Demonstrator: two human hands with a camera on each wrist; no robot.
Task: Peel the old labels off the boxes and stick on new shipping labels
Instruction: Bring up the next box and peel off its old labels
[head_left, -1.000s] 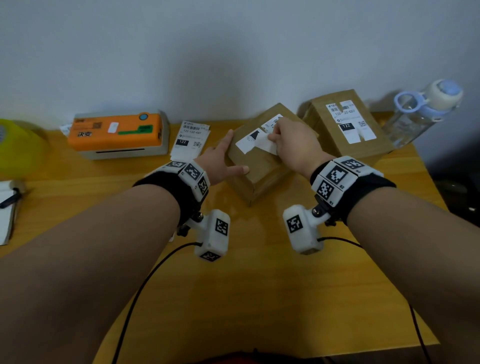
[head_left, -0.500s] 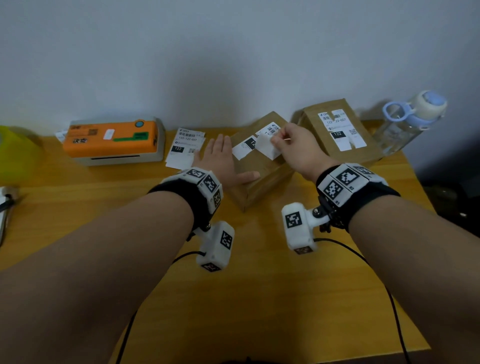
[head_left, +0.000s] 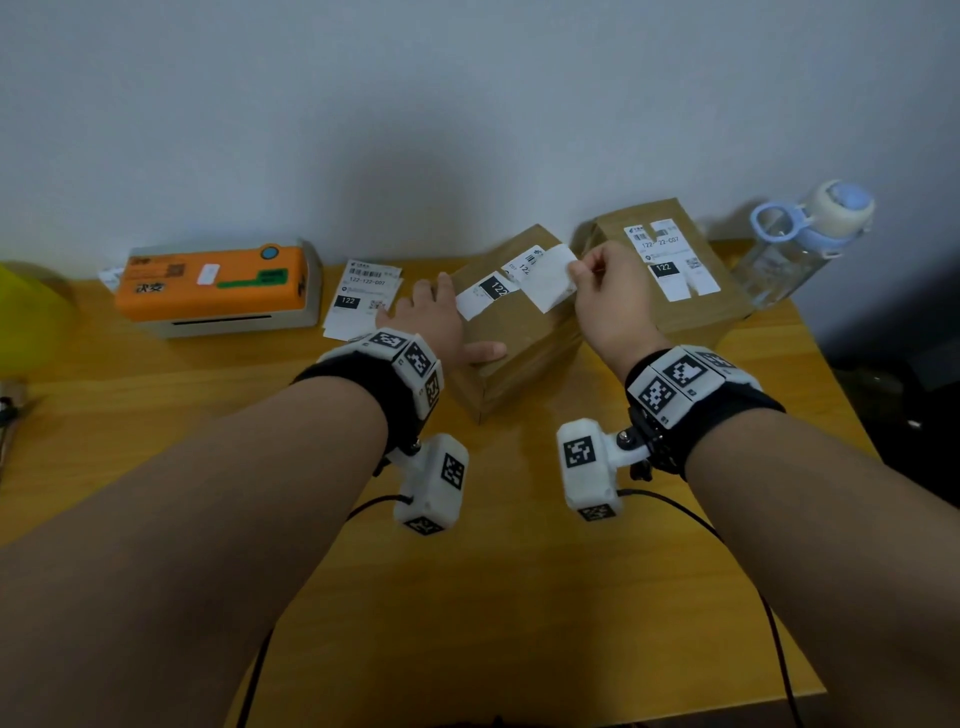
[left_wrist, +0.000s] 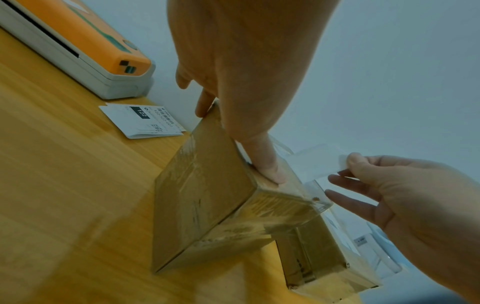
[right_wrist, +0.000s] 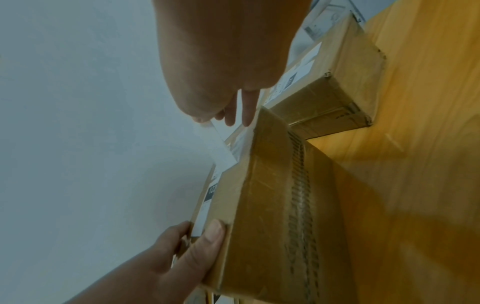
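right hand (head_left: 610, 304) has its thumb and forefinger pinched on the corner of the old label (head_left: 548, 278), and that white flap is lifted up off the top of the near box (head_left: 511, 332) with its blank back facing us, while the printed rest of it with the black "122" patch is still stuck down. the other fingers (left_wrist: 350, 198) only really show in the left wrist view, spread loose and straight below the pinch, holding nothing. left hand (head_left: 441, 322) is laid flat along the box's left edge, thumb pressed on the near top corner; the right wrist view shows that thumb (right_wrist: 207, 236) clamped on the corner with the other fingers tucked behind the far side, which the head view can't show. the box sits mid table (head_left: 519, 571), turned at an angle. just behind it on the right is the second box (head_left: 675, 280) with its own split white label on top, the two nearly touching in the wrist views. left of the boxes lies a small stack of new labels (head_left: 361, 296) flat on the wood, next to the orange label printer (head_left: 218, 286). only the head view catches the water bottle (head_left: 800, 244) over by the far right corner.
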